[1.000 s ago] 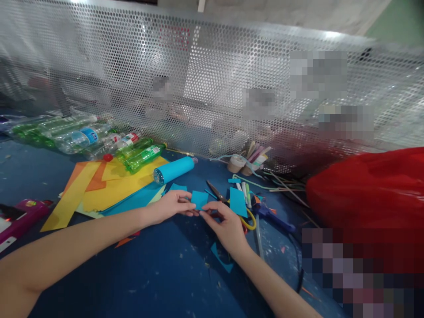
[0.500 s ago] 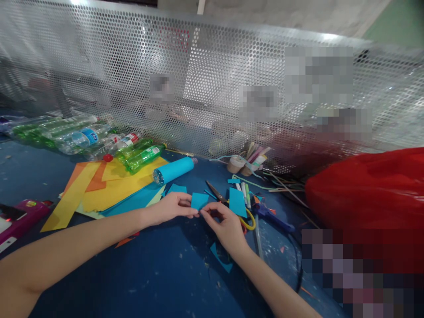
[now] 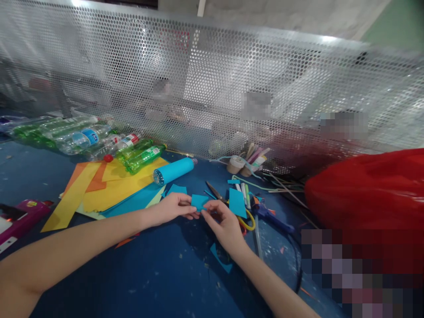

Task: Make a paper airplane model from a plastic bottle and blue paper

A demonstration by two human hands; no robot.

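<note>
A small piece of blue paper (image 3: 199,201) is pinched between both hands above the blue table. My left hand (image 3: 177,206) is closed on its left side, and my right hand (image 3: 225,221) grips the lower right edge, which looks bent or folded. Just behind lies a plastic bottle wrapped in blue paper (image 3: 175,171). Scissors with yellow handles (image 3: 251,221) rest beyond my right hand, partly under another blue paper piece (image 3: 237,202). A curved blue scrap (image 3: 221,258) lies below my right wrist.
Several plastic bottles (image 3: 145,159) lie at the back left, near yellow paper sheets (image 3: 122,185). A blue glue gun (image 3: 274,218) with a cable sits to the right, before a red bag (image 3: 367,190). A perforated metal panel (image 3: 132,66) stands along the back.
The near edge of the blue paper piece has become bent between my fingers. Both hands have shifted only slightly; the things on the table have stayed put.
</note>
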